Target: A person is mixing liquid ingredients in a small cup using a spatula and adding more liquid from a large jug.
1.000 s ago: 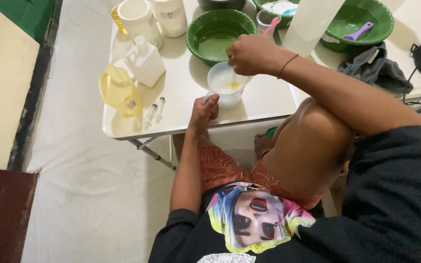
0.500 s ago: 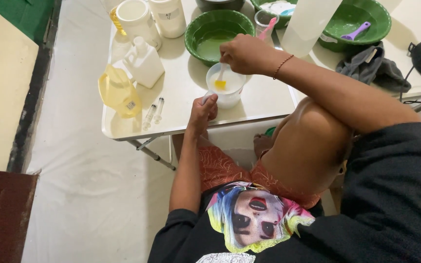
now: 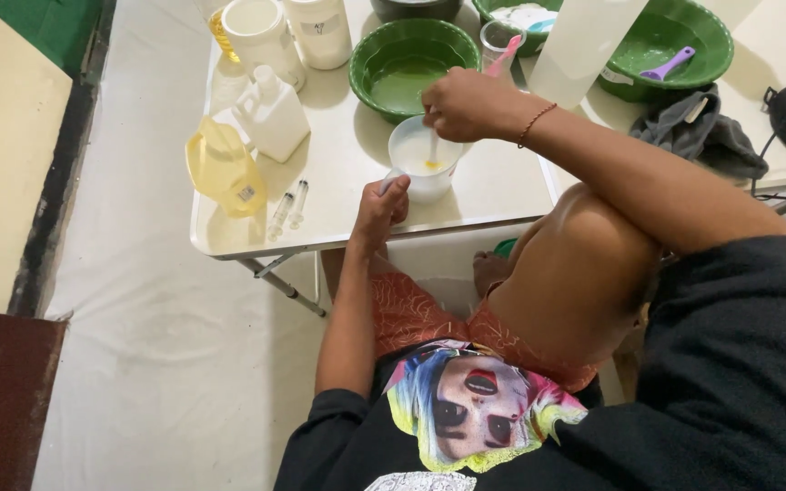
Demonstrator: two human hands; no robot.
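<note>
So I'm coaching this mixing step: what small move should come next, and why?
Probably another turn of the stick through the small white cup. A yellow blob sits unmixed in the pale liquid at the cup's bottom, the right hand holds the stick dipped into it, and the left hand steadies the cup's side on the table.

Bare tabletop (image 3: 493,186) right of the cup (image 3: 420,168); green bowl (image 3: 402,59) and syringes (image 3: 288,209) hem the other sides
</note>
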